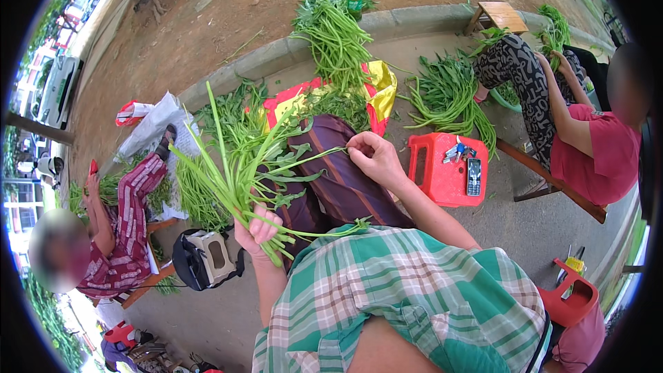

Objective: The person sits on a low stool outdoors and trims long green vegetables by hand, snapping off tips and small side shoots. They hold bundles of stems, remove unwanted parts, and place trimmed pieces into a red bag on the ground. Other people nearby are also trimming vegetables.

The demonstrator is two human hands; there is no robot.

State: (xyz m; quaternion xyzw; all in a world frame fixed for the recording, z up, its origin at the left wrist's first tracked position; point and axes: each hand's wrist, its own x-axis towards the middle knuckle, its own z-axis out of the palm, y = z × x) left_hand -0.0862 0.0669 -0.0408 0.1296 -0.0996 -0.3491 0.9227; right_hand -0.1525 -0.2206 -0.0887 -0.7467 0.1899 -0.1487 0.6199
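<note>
My left hand (259, 230) is closed around a bunch of long green leafy vegetable stems (251, 171) above my lap. My right hand (374, 159) pinches the tip of one thin stem or leaf that reaches across from the bunch, over my dark striped trousers (339, 166). Beyond my knees, a tall heap of green stems (339, 41) leans on the kerb, its lower end on a red and yellow plastic bag (382, 93). Loose leaves (336, 106) lie on the bag. More stems (199, 191) lie in a pile to the left.
A red plastic stool (445, 186) at my right carries keys (460, 150) and a keypad phone (473, 177). A green bottle (354, 1) stands by the kerb (414, 19). A backpack (194, 261) sits at left. People sit on both sides, one on a wooden bench (549, 178).
</note>
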